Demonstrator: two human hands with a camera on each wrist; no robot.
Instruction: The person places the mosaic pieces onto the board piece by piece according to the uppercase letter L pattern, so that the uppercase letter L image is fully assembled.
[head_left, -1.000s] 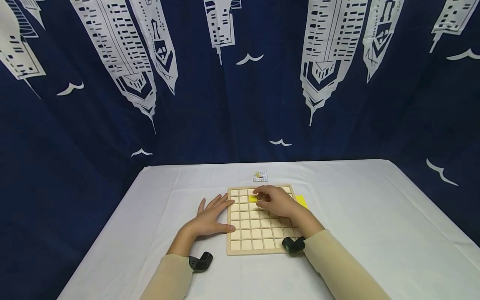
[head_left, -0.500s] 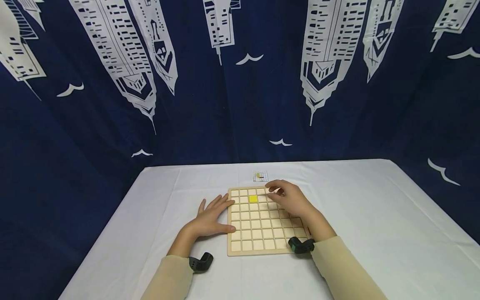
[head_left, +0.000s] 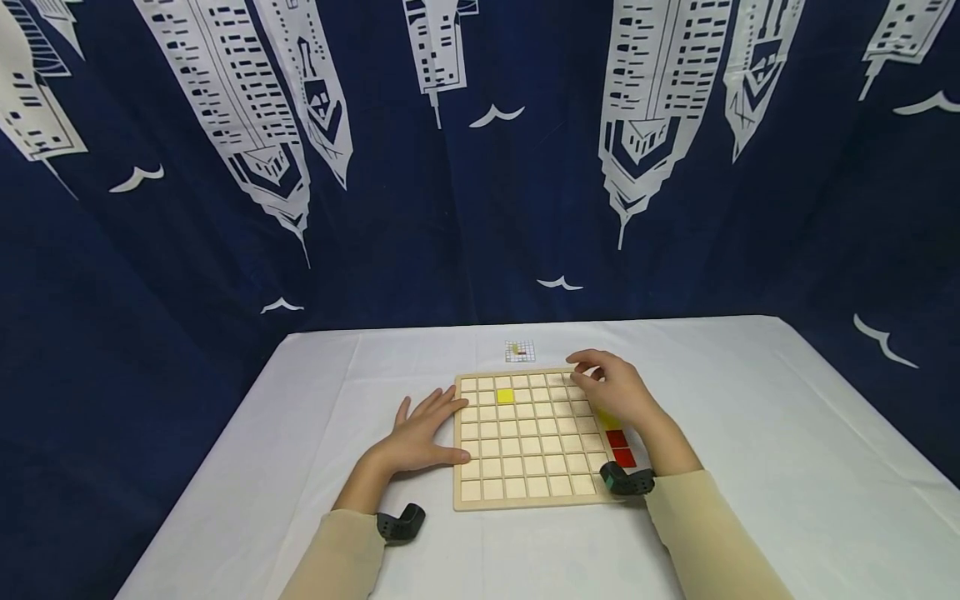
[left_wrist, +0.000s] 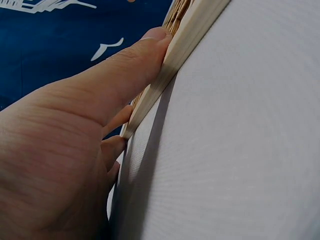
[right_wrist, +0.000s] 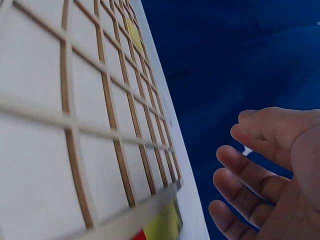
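Observation:
A wooden grid board [head_left: 525, 503] lies flat on the white table. One yellow square tile [head_left: 506, 396] sits in a cell of its second row from the back. My left hand [head_left: 415, 440] rests at the board's left edge, fingers spread, with the thumb over the rim in the left wrist view. Above the board's back right corner hovers my right hand [head_left: 617, 390], its fingers loosely bent and holding nothing, as the right wrist view shows. Along the board's right edge lie red tiles [head_left: 623, 457] and yellow tiles [head_left: 610, 420], the latter partly hidden under the right hand.
Behind the board lies a small printed grid card [head_left: 520, 351] with a few coloured squares. The white tablecloth [head_left: 787, 417] stretches out on both sides. A dark blue curtain [head_left: 465, 208] with white building prints hangs behind the table.
My right hand has lifted off the yellow tile in the grid and moved right to the back right corner, uncovering that tile and the red ones. The left hand has stayed in place.

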